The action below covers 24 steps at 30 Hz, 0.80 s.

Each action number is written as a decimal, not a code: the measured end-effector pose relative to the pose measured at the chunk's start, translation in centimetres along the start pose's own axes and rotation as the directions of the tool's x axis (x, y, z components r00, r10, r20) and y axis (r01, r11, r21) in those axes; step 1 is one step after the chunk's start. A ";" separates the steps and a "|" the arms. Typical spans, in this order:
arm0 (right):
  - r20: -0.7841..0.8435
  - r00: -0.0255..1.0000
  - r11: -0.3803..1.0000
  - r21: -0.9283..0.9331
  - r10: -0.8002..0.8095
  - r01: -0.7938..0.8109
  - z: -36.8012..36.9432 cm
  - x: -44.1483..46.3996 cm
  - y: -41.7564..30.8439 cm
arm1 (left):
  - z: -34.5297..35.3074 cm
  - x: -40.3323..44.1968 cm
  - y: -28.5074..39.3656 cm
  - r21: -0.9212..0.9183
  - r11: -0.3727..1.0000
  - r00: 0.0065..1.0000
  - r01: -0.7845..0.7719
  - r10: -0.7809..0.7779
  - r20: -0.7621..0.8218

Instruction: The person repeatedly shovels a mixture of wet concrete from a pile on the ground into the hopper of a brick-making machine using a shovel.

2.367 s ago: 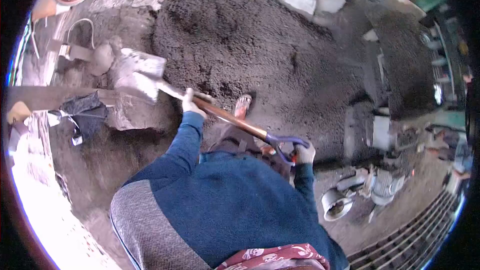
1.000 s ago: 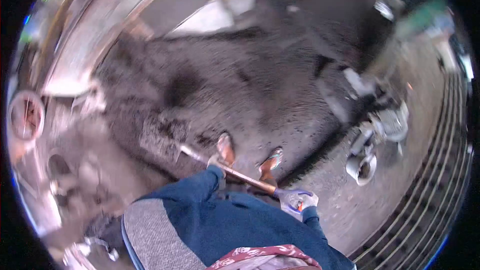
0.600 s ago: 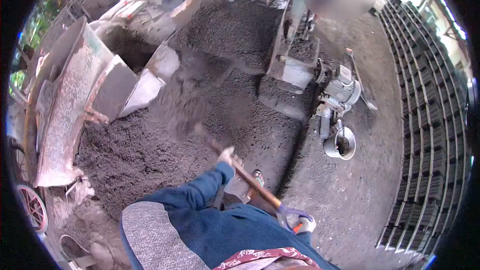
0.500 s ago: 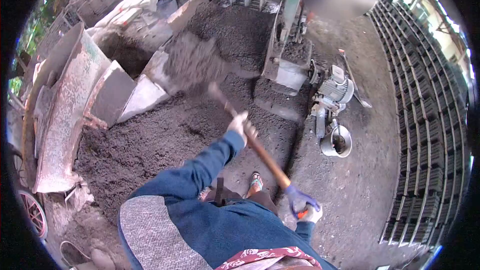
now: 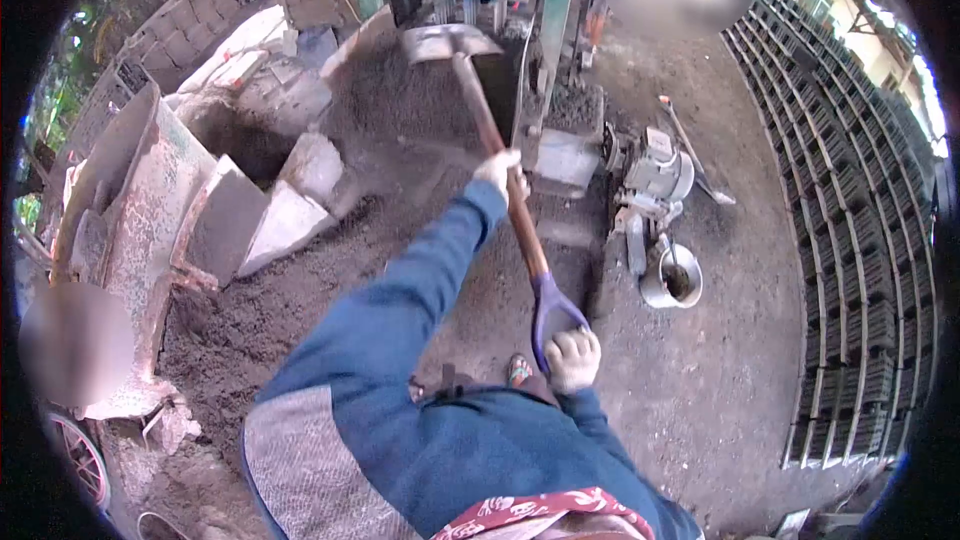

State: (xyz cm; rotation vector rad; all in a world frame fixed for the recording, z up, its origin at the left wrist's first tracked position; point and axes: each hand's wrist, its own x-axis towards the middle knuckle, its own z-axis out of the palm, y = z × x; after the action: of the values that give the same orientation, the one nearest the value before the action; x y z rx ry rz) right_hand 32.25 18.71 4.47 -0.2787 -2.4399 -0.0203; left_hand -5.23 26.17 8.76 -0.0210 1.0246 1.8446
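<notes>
A shovel (image 5: 486,120) reaches away from me, its wooden shaft leading to a purple D-shaped handle. My left hand (image 5: 501,172), arm stretched forward, is wrapped round the middle of the shaft. At the near end, my right hand (image 5: 573,359) is closed on the purple grip. The shovel's pale blade (image 5: 449,42) hangs over the far heap of dark material (image 5: 385,90), in front of a green-framed machine (image 5: 557,20). Nearer to me, at the left, lies another dark heap (image 5: 250,315).
A motor (image 5: 660,168) and a metal bucket (image 5: 671,277) stand right of the heaps. Another long-handled tool (image 5: 688,145) lies behind them. Racks of dark blocks (image 5: 840,240) line the right side. A rusty metal trough (image 5: 140,210) stands left. A partly visible person (image 5: 597,0) is beyond the machine.
Both hands have swung the shovel from the left toward the far heap. Loose dark material seen flying off the blade half a second ago is gone from the air. My left arm is extended further.
</notes>
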 end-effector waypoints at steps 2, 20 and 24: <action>0.185 0.977 0.994 0.013 0.101 -0.105 2.0 -5.6 3.5 | -0.6 -4.6 -1.1 -0.085 0.996 0.996 -0.021 0.028 0.079; 0.401 0.915 0.769 0.596 -0.036 -0.231 11.0 -3.9 17.7 | -30.4 -35.5 -26.8 -0.469 0.578 0.311 -0.667 -0.356 -0.881; 0.353 0.925 0.709 0.687 -0.137 -0.157 14.7 3.3 13.9 | -33.6 -40.3 -38.6 -0.470 0.468 0.324 -0.748 -0.361 -0.875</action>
State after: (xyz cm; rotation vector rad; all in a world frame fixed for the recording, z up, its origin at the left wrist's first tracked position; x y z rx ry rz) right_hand 23.40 34.25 -5.61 0.0711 -2.6030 1.0607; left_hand 31.08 -19.55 -19.98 -1.9724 0.5665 2.4746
